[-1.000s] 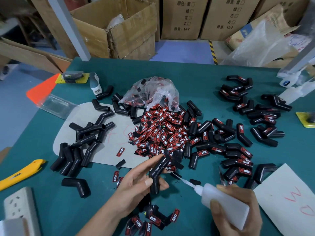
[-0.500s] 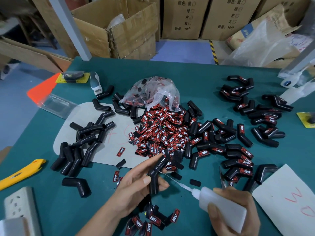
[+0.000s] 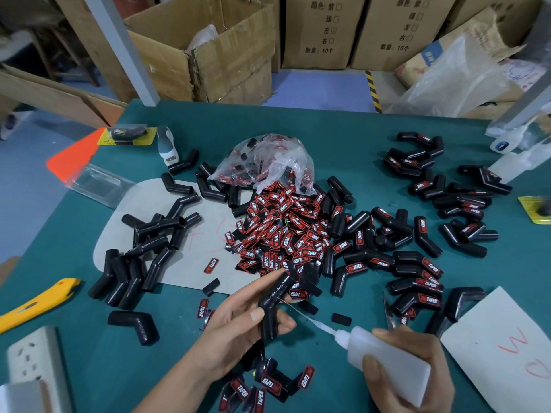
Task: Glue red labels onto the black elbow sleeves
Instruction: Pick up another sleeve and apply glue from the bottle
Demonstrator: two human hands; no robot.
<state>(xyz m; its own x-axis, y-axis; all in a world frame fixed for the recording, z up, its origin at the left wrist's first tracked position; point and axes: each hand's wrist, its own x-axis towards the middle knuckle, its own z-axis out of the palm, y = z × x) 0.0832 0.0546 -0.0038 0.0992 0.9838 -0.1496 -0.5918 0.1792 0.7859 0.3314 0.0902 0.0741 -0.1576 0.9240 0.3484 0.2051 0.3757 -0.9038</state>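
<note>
My left hand [image 3: 238, 323] grips a black elbow sleeve [image 3: 275, 302] just above the green table, thumb across its bend. My right hand [image 3: 408, 374] holds a white glue bottle [image 3: 384, 357]; its thin needle tip touches the sleeve's upper arm. A heap of red labels [image 3: 283, 231] lies beyond the hands, spilling from a clear bag [image 3: 265, 162]. Unlabelled black sleeves [image 3: 149, 248] lie on the left. Labelled sleeves [image 3: 417, 275] lie to the right, and more [image 3: 447, 192] at the far right.
A yellow utility knife [image 3: 35, 302] and a white power strip [image 3: 32, 362] sit at the left edge. White paper [image 3: 501, 353] lies at the right. Loose labels [image 3: 268, 386] lie by my wrist. More glue bottles [image 3: 518, 156] stand far right. Cardboard boxes [image 3: 214, 52] stand behind the table.
The glue bottle has shifted slightly left and its needle tip has slid along the held sleeve. My left hand has kept the sleeve almost in place.
</note>
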